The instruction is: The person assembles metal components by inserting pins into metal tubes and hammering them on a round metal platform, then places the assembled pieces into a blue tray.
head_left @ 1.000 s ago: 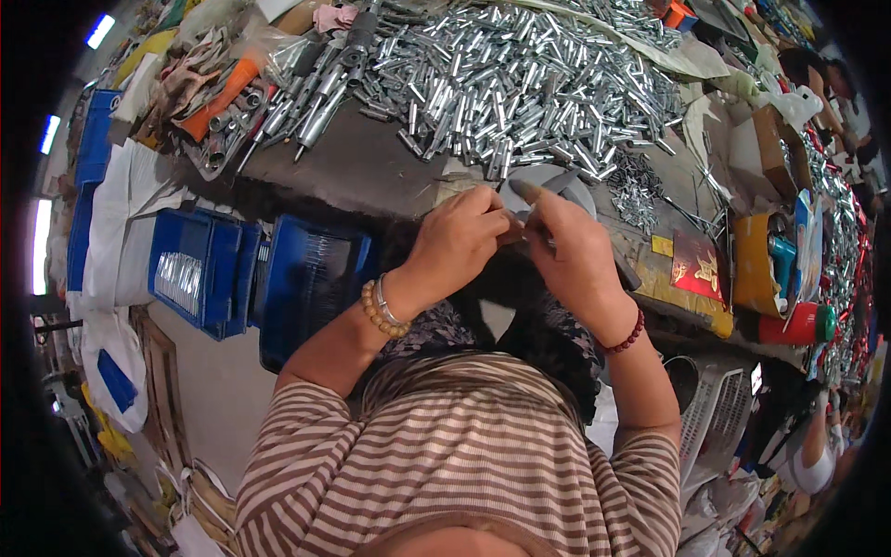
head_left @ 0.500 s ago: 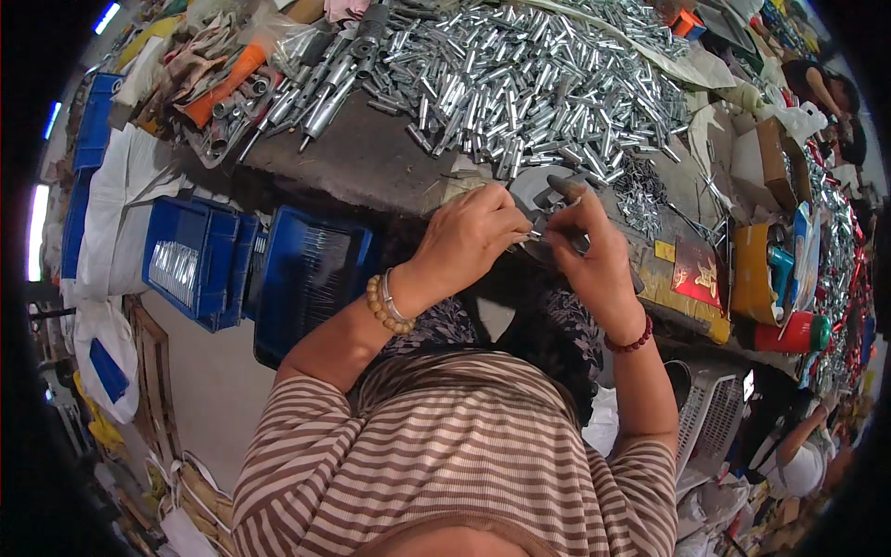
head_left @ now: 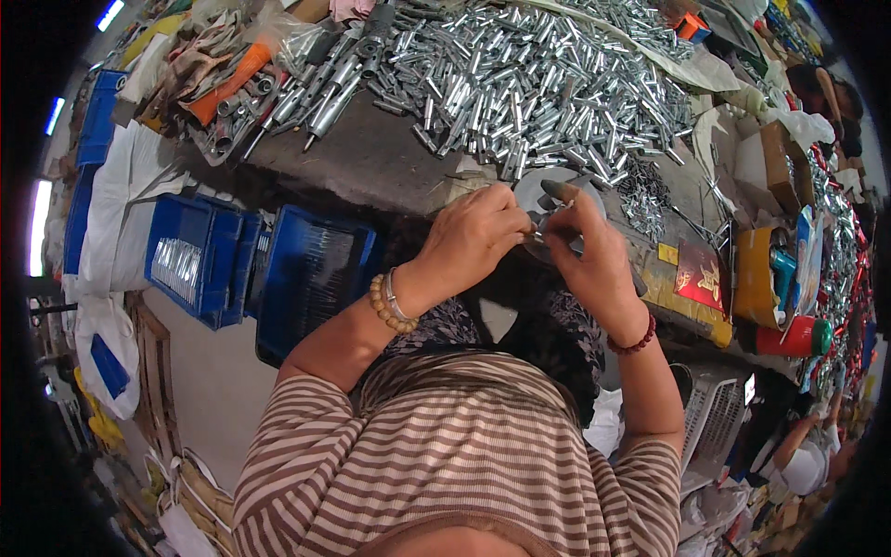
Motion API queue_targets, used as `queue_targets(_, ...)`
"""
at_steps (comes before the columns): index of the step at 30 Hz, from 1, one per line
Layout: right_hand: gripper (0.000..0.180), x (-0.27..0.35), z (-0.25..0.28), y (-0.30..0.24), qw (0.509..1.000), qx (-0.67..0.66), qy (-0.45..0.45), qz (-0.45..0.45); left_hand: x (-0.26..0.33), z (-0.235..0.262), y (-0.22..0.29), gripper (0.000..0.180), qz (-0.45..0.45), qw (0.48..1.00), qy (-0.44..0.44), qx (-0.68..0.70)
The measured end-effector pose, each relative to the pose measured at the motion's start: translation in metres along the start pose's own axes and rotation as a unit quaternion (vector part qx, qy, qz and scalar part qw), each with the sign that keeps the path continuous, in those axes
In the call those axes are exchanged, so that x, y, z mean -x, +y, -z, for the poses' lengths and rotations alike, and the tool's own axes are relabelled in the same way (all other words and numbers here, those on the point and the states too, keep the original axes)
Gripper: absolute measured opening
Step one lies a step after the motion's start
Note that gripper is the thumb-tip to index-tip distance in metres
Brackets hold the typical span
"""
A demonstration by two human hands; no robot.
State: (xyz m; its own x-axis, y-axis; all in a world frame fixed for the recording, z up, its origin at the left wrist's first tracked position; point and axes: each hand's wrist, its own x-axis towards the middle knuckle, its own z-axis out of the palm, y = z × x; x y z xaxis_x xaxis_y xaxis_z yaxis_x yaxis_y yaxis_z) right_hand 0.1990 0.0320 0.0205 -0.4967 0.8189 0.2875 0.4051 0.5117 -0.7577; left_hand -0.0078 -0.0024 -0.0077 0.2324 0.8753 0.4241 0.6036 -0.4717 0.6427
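My left hand [head_left: 475,232], with a beaded bracelet and a metal bangle at its wrist, pinches a small metal part [head_left: 535,236] between thumb and fingers. Right beside it, my right hand [head_left: 594,246] has its fingers curled in, one fingertip wearing a dark cover. What those fingers grip is too small and hidden to make out. Both hands meet over the near edge of the workbench [head_left: 371,167]. Behind them is a round grey disc [head_left: 534,192], partly covered by my fingers. A large heap of shiny metal tubes [head_left: 529,84] spreads beyond it.
Small metal pins [head_left: 645,200] lie right of the disc. Long metal tools [head_left: 329,111] and an orange cone-shaped piece [head_left: 237,79] lie at the far left. Blue bins [head_left: 311,278] with metal rods stand left, below bench height. A red card [head_left: 698,274] and yellow container [head_left: 754,269] are at right.
My right hand's covered finger has drawn down and left, uncovering more of the grey disc. My left hand stays nearly in place, still pinching the small part.
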Motion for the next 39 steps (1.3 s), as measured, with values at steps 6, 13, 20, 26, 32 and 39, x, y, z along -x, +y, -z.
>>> queue_targets(6, 0.048, 0.001, -0.006, 0.000, 0.995, 0.091, -0.005, 0.036, -0.001, -0.002, -0.002, 0.008, 0.001, 1.000, -0.006, -0.021)
queue_targets(13, 0.038, 0.015, 0.023, -0.005, 0.966, 0.252, 0.065, -0.003, 0.000, -0.002, -0.001, 0.009, 0.014, 1.000, 0.002, 0.011)
queue_targets(20, 0.033, 0.041, 0.042, 0.007, 0.970, 0.216, 0.085, -0.071, -0.001, -0.003, 0.001, 0.009, 0.036, 0.999, -0.005, 0.021)
queue_targets(26, 0.032, 0.065, 0.043, -0.016, 0.966, 0.236, 0.099, 0.046, -0.003, -0.003, 0.000, 0.009, 0.033, 0.999, -0.015, 0.015)
queue_targets(32, 0.037, 0.060, 0.040, -0.030, 0.945, 0.325, 0.024, 0.033, -0.005, 0.000, 0.002, 0.014, 0.024, 0.999, -0.021, 0.010)
queue_targets(39, 0.037, 0.069, 0.028, -0.020, 0.952, 0.275, 0.110, 0.077, -0.004, -0.003, -0.001, 0.018, 0.037, 0.999, -0.014, 0.030)
